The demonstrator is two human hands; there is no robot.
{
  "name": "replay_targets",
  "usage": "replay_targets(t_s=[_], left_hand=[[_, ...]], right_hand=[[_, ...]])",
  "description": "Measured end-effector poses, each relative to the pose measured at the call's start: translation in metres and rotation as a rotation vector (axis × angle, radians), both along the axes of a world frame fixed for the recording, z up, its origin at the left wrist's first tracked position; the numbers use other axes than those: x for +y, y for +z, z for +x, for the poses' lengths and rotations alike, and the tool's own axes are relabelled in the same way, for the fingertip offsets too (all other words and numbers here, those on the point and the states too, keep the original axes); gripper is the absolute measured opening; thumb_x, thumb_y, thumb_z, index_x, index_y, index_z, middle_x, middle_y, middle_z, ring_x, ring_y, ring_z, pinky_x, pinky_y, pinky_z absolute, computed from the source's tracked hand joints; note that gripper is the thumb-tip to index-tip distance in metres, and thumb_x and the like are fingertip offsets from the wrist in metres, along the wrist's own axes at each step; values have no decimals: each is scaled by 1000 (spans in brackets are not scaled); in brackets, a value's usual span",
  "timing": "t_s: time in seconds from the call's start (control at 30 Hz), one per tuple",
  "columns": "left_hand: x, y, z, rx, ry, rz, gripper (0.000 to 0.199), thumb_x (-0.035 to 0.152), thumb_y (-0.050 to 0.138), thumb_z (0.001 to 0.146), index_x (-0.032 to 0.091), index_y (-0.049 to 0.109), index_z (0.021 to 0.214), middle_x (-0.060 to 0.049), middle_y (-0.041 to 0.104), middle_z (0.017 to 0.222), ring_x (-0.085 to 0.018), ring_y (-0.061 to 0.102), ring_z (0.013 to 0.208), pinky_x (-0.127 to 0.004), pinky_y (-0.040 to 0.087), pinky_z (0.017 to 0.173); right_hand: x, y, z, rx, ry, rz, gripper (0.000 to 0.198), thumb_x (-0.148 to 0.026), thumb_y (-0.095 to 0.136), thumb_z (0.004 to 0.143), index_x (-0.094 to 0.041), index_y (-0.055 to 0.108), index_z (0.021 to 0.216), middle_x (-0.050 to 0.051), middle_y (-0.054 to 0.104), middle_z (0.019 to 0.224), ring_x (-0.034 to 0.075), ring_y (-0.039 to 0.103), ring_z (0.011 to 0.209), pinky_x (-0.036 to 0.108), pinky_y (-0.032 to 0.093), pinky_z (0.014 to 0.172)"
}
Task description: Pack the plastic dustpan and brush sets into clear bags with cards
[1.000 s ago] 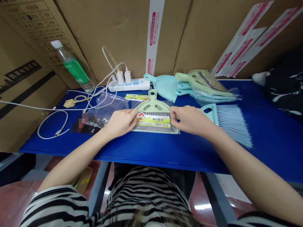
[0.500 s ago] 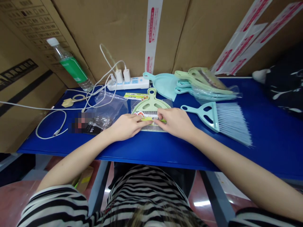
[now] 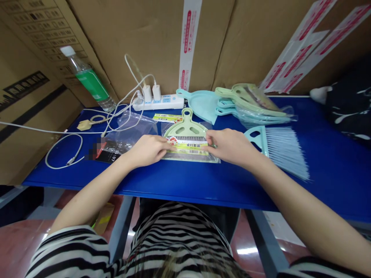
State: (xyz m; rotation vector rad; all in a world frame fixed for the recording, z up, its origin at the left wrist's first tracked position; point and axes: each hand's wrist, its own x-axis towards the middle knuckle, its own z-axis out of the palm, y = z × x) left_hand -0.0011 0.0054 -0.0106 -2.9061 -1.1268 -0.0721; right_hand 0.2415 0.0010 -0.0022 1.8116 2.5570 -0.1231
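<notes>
A light green dustpan and brush set (image 3: 187, 125) lies flat in a clear plastic bag, handle pointing away from me. Across its bristles runs a yellow and white printed label (image 3: 188, 145); I cannot tell whether it is inside the bag or on top. My left hand (image 3: 149, 150) has its fingers curled, with thumb and forefinger at the label's left end. At the opposite end, my right hand (image 3: 227, 148) pinches the label's right end by the bag's edge. The right hand partly covers the handle of a loose light blue brush (image 3: 281, 148).
Behind the set are another printed label (image 3: 166, 118), a blue dustpan (image 3: 201, 104) and several bagged sets (image 3: 252, 104). A power strip (image 3: 171, 102) with white cables, a bottle (image 3: 92, 85), a clear bag (image 3: 136, 125) and a phone (image 3: 108, 152) occupy the left. Cardboard walls (image 3: 156, 34) rise behind.
My right hand has slid right along the label to its end, uncovering most of the print and covering the blue brush's handle. My left hand has shifted slightly left.
</notes>
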Motion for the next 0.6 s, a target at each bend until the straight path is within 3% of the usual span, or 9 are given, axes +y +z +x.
replay_targets(t_s=[0.37,0.6], left_hand=[[2,8,-6,-9,71,-43,39,15,39,81,25,74,94,-2,73,81,-16,66,77,-27,44,60],[-2,6,-1,48,167,-3,26,27,37,88,19,62,91,-2,68,71,-15,61,61,-25,35,52]], right_hand=[[1,8,9,-10,-2,-103,18,-25,52,78,-22,41,64,-1,58,63,13,46,56,26,24,50],[-1,7,8,-18,-3,-94,13,-21,51,70,-23,40,64,0,59,63,14,47,56,25,26,50]])
